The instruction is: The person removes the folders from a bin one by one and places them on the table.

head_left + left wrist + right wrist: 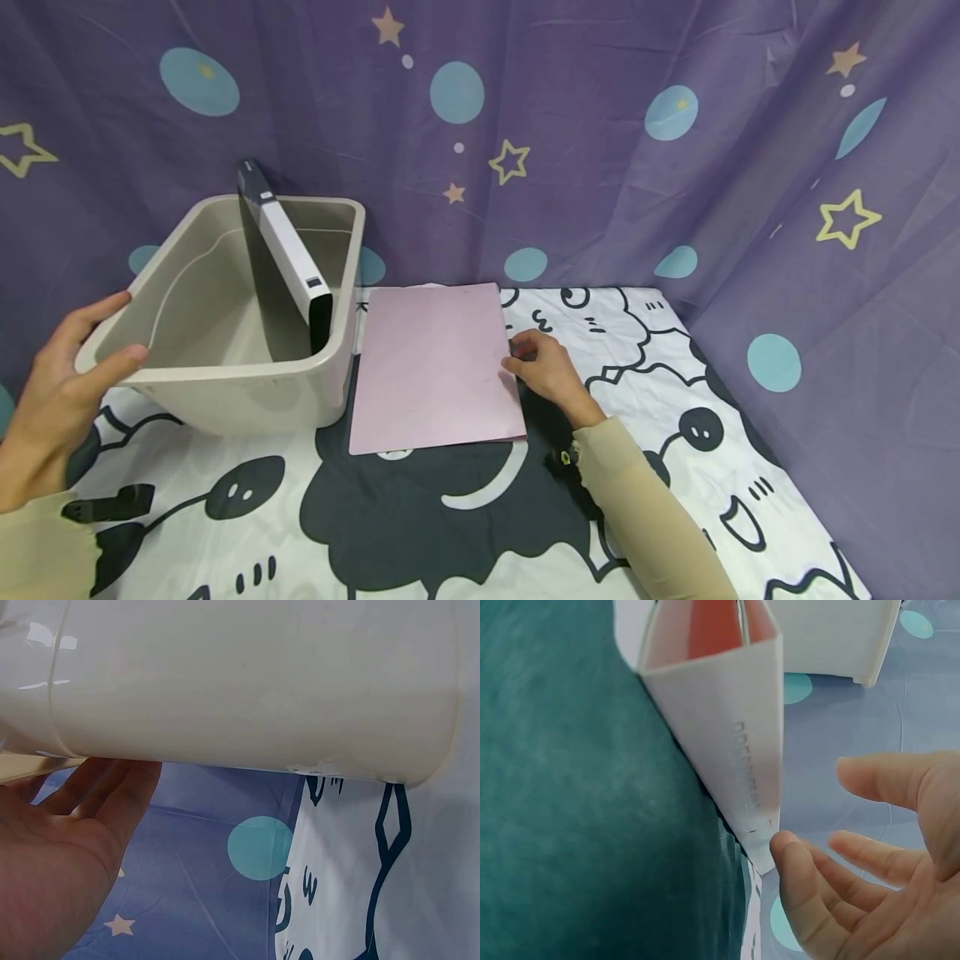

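One beige bin (240,402) is held by the left hand (60,392), whose grip is clamped on the rim at about eight o'clock: the thumb is laid over the edge, and the fingers are set against the outer side. By the right hand (553,371) nothing is held; thumb and fingers are kept apart, with the fingertips just beside the edge of one pink folder (438,367) at three o'clock. Whether that edge is touched cannot be told. The folder is laid on the cloth, pink face up; in the right wrist view, small lettering is seen on its narrow side and red is shown within.

The bin is placed just beside the folder, between nine and ten o'clock from it. In the bin one dark flat case (288,250) with a white edge is held at a tilt, its far end raised above the rim toward twelve o'clock.

Everything is carried by one black-and-white cloth (405,525), printed with cartoon figures. Two tan sleeves (652,517) are seen. From twelve round to three o'clock, the scene is backed by purple curtain (585,150).
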`<state>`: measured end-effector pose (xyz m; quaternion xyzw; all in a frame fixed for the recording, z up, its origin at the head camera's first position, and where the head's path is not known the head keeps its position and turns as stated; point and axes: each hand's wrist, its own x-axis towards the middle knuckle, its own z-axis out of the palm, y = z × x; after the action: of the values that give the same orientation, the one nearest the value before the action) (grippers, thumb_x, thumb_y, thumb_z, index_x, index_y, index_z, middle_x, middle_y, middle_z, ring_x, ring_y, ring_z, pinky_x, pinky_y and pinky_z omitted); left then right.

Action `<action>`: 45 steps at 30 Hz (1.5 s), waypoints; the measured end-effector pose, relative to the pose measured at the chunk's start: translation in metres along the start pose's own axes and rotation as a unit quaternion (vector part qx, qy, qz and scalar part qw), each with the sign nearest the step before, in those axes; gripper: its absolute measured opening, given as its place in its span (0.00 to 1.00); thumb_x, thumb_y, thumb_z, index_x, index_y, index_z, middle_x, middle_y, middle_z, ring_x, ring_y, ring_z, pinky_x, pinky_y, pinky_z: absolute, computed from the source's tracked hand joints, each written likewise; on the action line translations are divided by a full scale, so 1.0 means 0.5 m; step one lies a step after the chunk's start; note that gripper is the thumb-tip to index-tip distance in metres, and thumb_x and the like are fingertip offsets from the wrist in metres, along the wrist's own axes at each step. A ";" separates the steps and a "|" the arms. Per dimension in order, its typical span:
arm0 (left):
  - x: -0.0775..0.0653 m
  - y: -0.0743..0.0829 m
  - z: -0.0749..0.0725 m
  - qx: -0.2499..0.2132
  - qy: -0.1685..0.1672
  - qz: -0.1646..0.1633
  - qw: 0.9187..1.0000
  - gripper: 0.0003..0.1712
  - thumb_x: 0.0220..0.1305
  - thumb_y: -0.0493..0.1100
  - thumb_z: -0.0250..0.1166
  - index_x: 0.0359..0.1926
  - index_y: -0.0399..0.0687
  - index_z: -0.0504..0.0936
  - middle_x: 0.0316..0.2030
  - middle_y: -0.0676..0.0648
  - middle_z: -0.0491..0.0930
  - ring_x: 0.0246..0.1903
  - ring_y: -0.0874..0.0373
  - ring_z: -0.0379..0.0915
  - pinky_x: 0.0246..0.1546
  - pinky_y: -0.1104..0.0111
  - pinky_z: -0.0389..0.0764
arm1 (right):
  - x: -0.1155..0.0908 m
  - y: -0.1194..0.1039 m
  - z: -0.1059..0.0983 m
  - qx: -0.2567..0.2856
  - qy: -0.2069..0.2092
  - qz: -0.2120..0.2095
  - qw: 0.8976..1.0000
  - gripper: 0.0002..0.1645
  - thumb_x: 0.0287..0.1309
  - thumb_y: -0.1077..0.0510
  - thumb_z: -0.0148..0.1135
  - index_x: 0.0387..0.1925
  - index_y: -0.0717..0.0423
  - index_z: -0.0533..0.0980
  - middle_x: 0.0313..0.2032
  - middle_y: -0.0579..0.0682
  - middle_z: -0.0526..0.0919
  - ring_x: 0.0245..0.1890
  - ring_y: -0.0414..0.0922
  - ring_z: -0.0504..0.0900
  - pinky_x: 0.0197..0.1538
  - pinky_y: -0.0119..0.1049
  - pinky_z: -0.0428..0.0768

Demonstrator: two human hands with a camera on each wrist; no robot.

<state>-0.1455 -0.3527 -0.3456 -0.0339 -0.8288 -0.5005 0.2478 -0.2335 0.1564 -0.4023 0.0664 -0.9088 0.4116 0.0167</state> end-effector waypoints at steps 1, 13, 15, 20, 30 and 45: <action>0.000 0.000 0.000 -0.001 -0.001 0.001 1.000 0.41 0.57 0.26 0.61 0.71 0.48 0.61 0.55 0.60 0.65 0.46 0.67 0.63 0.37 0.87 0.65 | 0.000 0.000 0.000 0.001 0.003 -0.004 1.000 0.26 0.53 0.54 0.68 0.53 0.60 0.75 0.40 0.54 0.82 0.40 0.48 0.81 0.37 0.38 0.79; 0.001 -0.003 -0.001 0.002 0.002 -0.003 1.000 0.41 0.57 0.27 0.62 0.70 0.49 0.62 0.54 0.60 0.66 0.46 0.67 0.63 0.38 0.87 0.65 | 0.000 -0.004 0.000 0.017 0.033 -0.020 0.999 0.22 0.54 0.54 0.68 0.49 0.60 0.77 0.37 0.52 0.83 0.36 0.47 0.82 0.36 0.37 0.79; 0.001 -0.004 -0.002 0.002 0.001 -0.003 1.000 0.41 0.57 0.27 0.62 0.70 0.49 0.62 0.54 0.60 0.66 0.46 0.67 0.63 0.38 0.87 0.65 | 0.000 -0.005 0.000 0.021 0.039 -0.025 0.999 0.22 0.54 0.54 0.68 0.49 0.60 0.77 0.38 0.52 0.83 0.36 0.47 0.82 0.36 0.37 0.79; 0.001 -0.006 -0.002 0.008 0.001 -0.006 1.000 0.41 0.57 0.28 0.63 0.71 0.51 0.61 0.55 0.60 0.65 0.46 0.68 0.62 0.37 0.87 0.64 | -0.002 -0.007 0.001 0.029 0.049 -0.033 0.998 0.22 0.55 0.55 0.67 0.49 0.60 0.77 0.38 0.51 0.83 0.34 0.46 0.81 0.34 0.37 0.79; 0.002 -0.010 -0.001 0.000 0.000 0.000 1.000 0.42 0.56 0.26 0.62 0.71 0.49 0.61 0.55 0.59 0.65 0.46 0.66 0.63 0.38 0.87 0.65 | -0.003 -0.010 0.001 0.064 0.050 -0.033 0.996 0.20 0.56 0.56 0.65 0.50 0.61 0.77 0.37 0.51 0.82 0.29 0.44 0.81 0.30 0.37 0.80; -0.001 -0.006 0.002 -0.013 -0.002 0.014 1.000 0.41 0.56 0.25 0.61 0.71 0.47 0.61 0.56 0.60 0.65 0.47 0.66 0.62 0.39 0.84 0.64 | -0.005 -0.014 0.002 0.103 0.079 -0.052 0.990 0.14 0.57 0.57 0.65 0.45 0.56 0.78 0.33 0.52 0.83 0.25 0.44 0.81 0.27 0.37 0.80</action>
<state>-0.1465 -0.3534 -0.3484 -0.0499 -0.8220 -0.5080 0.2523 -0.2298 0.1514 -0.3981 0.0820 -0.8529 0.5051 0.1031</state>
